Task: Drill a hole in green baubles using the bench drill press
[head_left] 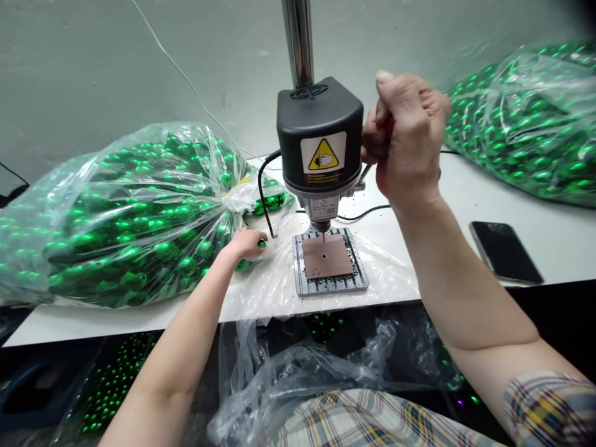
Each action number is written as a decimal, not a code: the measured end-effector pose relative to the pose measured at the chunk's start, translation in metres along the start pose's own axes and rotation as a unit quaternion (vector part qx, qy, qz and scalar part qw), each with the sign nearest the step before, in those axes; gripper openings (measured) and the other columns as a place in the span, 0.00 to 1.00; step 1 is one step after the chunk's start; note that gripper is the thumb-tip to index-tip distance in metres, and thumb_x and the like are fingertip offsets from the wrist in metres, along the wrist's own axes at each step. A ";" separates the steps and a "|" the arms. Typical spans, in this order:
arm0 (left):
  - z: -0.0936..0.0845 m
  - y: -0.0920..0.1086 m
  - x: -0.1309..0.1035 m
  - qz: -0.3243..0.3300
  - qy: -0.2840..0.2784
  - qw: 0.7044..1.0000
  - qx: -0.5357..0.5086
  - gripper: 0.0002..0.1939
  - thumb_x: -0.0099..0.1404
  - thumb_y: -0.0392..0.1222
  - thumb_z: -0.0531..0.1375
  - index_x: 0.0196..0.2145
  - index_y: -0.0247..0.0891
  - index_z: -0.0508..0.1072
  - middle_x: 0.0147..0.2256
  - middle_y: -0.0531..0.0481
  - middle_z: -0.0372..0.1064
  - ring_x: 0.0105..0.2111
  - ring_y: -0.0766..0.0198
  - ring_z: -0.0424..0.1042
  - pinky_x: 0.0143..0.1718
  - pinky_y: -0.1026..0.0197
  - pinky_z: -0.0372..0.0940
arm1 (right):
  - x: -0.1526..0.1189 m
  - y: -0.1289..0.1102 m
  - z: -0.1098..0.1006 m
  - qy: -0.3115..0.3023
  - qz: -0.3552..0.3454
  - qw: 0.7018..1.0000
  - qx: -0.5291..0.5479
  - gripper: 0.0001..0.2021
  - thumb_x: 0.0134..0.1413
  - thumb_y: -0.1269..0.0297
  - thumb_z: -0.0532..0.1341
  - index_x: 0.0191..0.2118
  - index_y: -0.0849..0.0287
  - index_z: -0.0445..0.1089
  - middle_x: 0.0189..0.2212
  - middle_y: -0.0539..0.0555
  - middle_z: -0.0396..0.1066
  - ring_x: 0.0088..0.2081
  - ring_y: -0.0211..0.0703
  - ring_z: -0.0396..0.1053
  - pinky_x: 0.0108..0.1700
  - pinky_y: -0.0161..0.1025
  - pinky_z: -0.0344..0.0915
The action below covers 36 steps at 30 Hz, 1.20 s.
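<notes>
- Drill press (320, 139) is our landmark; it stands mid-tabletop (465, 192), black housing, yellow warning label on front.
- Our left hand (250, 243): left of the drill press, near the tied neck of the left bag; grip nearly closed, fingertips pinching one green bead (262, 244).
- Our right hand (412, 133): just right of the drill press housing, raised; grip closed in a fist around the red handle (389, 126) of its lever, thumb on top.
- Drill bit (323, 238): points down under the drill press head, over the board; we cannot tell if the tip touches.
- Brown board (342, 264): below the drill press head, flat on the grey slotted base (338, 285); one dark round hole, dark crumbs around it.
- Left bag (135, 217): clear plastic, full of shiny green beads, lying left of the drill press, neck toward it.
- Right bag (531, 124): more green beads, far right of the drill press, at the back.
- Phone (506, 251): dark screen up, right of the drill press, beyond our right forearm.
- Clear plastic sheet (386, 267): wrinkled, spread around the drill press base.
- Black cable (261, 192): loops down just left of the drill press housing.
</notes>
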<state>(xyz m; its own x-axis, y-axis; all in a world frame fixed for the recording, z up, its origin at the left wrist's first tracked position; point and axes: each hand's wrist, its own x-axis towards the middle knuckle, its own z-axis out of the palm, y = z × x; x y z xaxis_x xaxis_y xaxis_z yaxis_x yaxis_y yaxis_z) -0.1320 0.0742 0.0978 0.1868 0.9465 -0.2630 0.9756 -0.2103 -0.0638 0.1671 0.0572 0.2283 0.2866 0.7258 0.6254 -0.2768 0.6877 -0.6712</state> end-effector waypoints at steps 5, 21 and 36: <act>0.004 0.022 -0.044 -0.093 0.367 0.898 -0.222 0.22 0.70 0.52 0.60 0.58 0.41 0.72 0.53 0.36 0.71 0.53 0.44 0.73 0.54 0.46 0.67 | 0.003 0.003 -0.003 -0.009 0.006 1.000 0.009 0.30 0.47 0.38 0.69 0.19 0.53 0.53 0.13 0.44 0.46 0.14 0.32 0.42 0.15 0.39 0.38; 0.035 0.122 -0.076 -0.108 0.034 0.385 -0.916 0.14 0.60 0.41 0.72 0.40 0.34 0.74 0.37 0.45 0.79 0.36 0.61 0.80 0.37 0.61 0.77 | 0.003 0.004 -0.006 -0.031 0.006 0.999 0.028 0.28 0.50 0.43 0.70 0.20 0.53 0.53 0.14 0.45 0.48 0.14 0.31 0.43 0.14 0.38 0.38; 0.067 0.126 -0.037 0.014 0.164 0.643 -0.748 0.34 0.51 0.51 0.76 0.52 0.38 0.72 0.43 0.45 0.78 0.43 0.59 0.76 0.45 0.59 0.67 | -0.002 -0.006 0.000 -0.014 0.030 0.999 0.006 0.34 0.42 0.30 0.68 0.20 0.53 0.51 0.15 0.44 0.47 0.16 0.32 0.42 0.15 0.39 0.40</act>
<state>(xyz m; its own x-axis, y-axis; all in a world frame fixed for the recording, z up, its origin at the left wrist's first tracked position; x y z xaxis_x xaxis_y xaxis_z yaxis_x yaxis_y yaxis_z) -0.0241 -0.0032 0.0350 -0.0188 0.9998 -0.0114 -0.0539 0.0103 0.9985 0.1678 0.0513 0.2312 0.2443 0.7654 0.5954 -0.3043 0.6435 -0.7024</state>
